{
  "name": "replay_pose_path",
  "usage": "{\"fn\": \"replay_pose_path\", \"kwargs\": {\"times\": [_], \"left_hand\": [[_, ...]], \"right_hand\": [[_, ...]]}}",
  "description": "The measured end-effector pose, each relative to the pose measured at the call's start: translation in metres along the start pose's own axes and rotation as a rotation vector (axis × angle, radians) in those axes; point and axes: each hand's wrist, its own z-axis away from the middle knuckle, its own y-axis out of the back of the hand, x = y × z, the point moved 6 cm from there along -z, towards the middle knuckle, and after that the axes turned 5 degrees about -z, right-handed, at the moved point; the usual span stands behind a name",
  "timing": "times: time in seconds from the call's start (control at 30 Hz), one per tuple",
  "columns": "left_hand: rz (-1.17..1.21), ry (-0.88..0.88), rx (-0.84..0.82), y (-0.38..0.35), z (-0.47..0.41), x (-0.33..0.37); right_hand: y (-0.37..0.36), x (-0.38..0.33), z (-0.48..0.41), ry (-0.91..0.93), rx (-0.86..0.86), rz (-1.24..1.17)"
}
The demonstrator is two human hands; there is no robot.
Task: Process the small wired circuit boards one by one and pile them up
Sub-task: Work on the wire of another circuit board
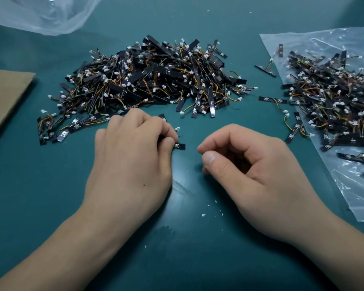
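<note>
A big pile of small black wired circuit boards with white connectors lies on the green mat beyond my hands. My left hand is shut on one small circuit board; its black end sticks out past my thumb, and a white connector shows above my fingers. My right hand rests beside it, fingers curled with thumb and forefinger pinched together; nothing is visible between them. A second heap of boards lies on a clear plastic bag at the right.
The clear plastic bag covers the right side of the mat. A brown cardboard sheet lies at the left edge. A white plastic bag sits at the far left. Loose boards lie between the heaps. White scraps dot the mat.
</note>
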Motion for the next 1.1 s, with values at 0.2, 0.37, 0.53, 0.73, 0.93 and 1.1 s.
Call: {"fn": "replay_pose_path", "kwargs": {"times": [0.2, 0.37, 0.53, 0.73, 0.93, 1.1], "left_hand": [[0.133, -0.144, 0.132, 0.016, 0.004, 0.016], [0.218, -0.353, 0.111, 0.017, 0.010, 0.028], [0.346, -0.334, 0.107, 0.018, 0.010, 0.024], [0.439, -0.258, 0.054, 0.018, 0.007, 0.022], [0.490, -0.232, 0.026, 0.017, 0.008, 0.022], [0.545, -0.186, -0.039, 0.012, 0.007, 0.020]], "right_hand": [[0.001, 0.001, -0.001, -0.017, 0.028, -0.055], [-0.003, 0.000, -0.003, -0.008, -0.023, 0.019], [0.001, -0.002, -0.001, 0.050, 0.026, 0.041], [0.004, 0.000, -0.001, 0.060, 0.088, -0.015], [0.008, -0.001, 0.000, 0.041, 0.132, -0.080], [0.012, 0.004, -0.002, 0.019, 0.198, -0.155]]}}
